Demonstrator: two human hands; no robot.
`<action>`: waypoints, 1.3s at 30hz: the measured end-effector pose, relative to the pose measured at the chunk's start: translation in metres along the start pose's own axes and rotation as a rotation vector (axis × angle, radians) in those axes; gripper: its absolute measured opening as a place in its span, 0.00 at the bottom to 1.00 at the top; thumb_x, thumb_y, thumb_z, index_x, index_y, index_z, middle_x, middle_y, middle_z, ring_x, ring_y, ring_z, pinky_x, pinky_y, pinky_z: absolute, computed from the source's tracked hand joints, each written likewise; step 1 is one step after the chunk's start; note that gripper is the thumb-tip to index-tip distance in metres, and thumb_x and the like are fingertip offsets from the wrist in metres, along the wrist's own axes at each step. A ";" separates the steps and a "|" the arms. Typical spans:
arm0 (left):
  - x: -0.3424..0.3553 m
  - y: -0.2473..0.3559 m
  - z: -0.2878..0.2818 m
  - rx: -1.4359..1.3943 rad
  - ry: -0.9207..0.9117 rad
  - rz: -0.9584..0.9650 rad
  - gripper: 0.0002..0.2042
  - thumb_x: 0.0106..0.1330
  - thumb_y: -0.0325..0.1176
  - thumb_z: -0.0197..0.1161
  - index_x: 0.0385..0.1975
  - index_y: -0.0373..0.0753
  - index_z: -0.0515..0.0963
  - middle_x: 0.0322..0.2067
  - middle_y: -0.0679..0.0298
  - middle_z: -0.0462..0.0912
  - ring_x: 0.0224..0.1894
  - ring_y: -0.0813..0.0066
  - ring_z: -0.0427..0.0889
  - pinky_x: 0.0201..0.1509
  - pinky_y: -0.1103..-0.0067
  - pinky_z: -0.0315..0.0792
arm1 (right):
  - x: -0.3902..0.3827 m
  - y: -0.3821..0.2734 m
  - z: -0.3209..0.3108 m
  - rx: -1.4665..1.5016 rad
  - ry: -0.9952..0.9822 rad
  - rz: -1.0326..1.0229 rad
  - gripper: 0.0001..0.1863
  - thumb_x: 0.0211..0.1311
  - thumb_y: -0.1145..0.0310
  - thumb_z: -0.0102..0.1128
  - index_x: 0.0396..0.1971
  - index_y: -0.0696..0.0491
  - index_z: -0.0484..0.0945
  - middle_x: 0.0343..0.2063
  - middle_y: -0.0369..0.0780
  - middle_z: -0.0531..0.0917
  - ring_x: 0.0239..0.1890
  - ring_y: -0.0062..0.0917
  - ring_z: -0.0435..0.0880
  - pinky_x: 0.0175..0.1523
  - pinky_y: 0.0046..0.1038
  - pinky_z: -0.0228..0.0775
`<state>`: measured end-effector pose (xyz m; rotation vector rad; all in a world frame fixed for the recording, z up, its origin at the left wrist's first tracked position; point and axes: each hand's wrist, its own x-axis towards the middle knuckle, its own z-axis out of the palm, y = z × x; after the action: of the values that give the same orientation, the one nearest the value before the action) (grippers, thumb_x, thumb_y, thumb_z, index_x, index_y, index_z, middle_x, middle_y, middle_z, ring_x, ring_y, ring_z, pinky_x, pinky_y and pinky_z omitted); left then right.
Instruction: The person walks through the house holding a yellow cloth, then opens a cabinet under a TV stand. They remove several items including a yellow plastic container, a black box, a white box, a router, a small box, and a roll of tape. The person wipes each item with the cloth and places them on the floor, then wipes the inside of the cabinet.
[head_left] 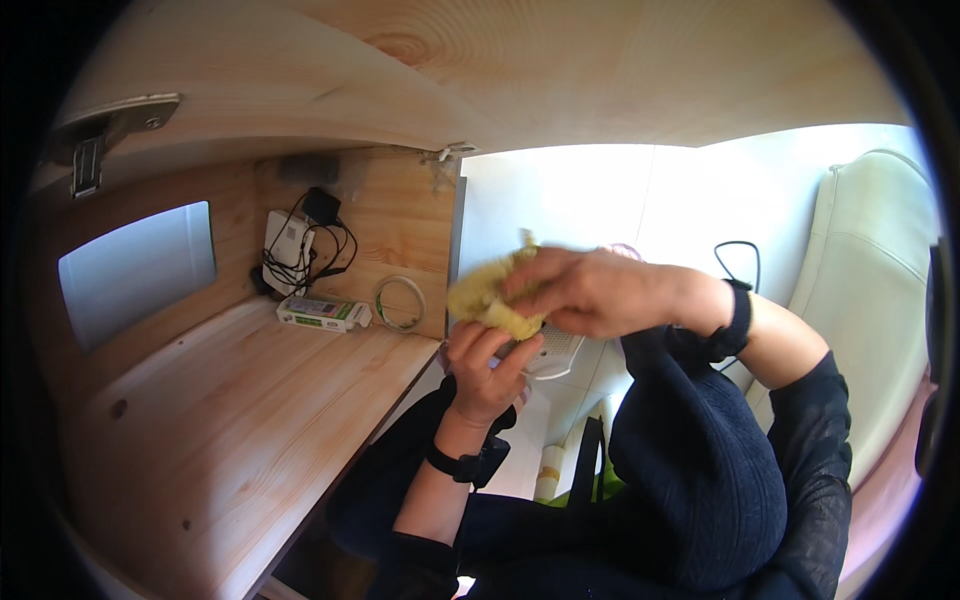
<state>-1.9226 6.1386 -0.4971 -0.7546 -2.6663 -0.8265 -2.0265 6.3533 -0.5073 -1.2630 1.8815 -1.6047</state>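
Nearby, at nine o'clock, stands a pale ring (403,328). Right hand (590,292) grips a yellow cloth (478,290); left hand (485,378) curls below, grip unclear.

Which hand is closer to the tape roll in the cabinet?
Left. The left hand appears right of and lower than the tape roll; the right hand is farther right.

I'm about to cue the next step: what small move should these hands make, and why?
Probably tuck the loose yellow cloth into the grip of the right hand: part bulges past that hand, and the left hand is just below, seemingly touching it.
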 end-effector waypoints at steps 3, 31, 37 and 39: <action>0.001 0.003 -0.004 -0.021 0.028 -0.033 0.17 0.47 0.25 0.63 0.40 0.47 0.79 0.42 0.64 0.72 0.47 0.63 0.72 0.49 0.71 0.66 | -0.001 0.021 0.002 -0.449 -0.162 0.494 0.14 0.53 0.74 0.57 0.42 0.53 0.82 0.48 0.40 0.80 0.54 0.35 0.74 0.56 0.32 0.71; -0.030 -0.095 0.086 -0.126 -0.682 -0.715 0.31 0.53 0.33 0.68 0.58 0.34 0.65 0.48 0.47 0.68 0.53 0.49 0.66 0.60 0.68 0.64 | -0.043 0.084 0.022 0.456 0.402 0.944 0.19 0.62 0.71 0.50 0.53 0.57 0.75 0.42 0.45 0.81 0.43 0.27 0.80 0.51 0.27 0.73; -0.028 -0.089 0.085 -0.082 -0.564 -0.755 0.23 0.54 0.29 0.67 0.51 0.33 0.72 0.46 0.50 0.71 0.50 0.54 0.71 0.55 0.71 0.68 | -0.037 0.077 0.025 0.458 0.427 0.950 0.19 0.61 0.71 0.50 0.52 0.57 0.76 0.41 0.45 0.81 0.43 0.26 0.80 0.51 0.26 0.72; -0.017 -0.084 0.074 -0.182 -0.255 -0.799 0.20 0.56 0.27 0.65 0.50 0.32 0.73 0.42 0.53 0.73 0.45 0.60 0.74 0.50 0.73 0.71 | -0.032 0.074 0.024 0.475 0.436 0.927 0.19 0.61 0.71 0.50 0.51 0.57 0.76 0.40 0.45 0.81 0.43 0.26 0.80 0.52 0.25 0.71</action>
<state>-1.9598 6.1161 -0.6015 0.2506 -3.1719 -1.2203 -2.0199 6.3612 -0.5909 0.1879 1.7196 -1.6525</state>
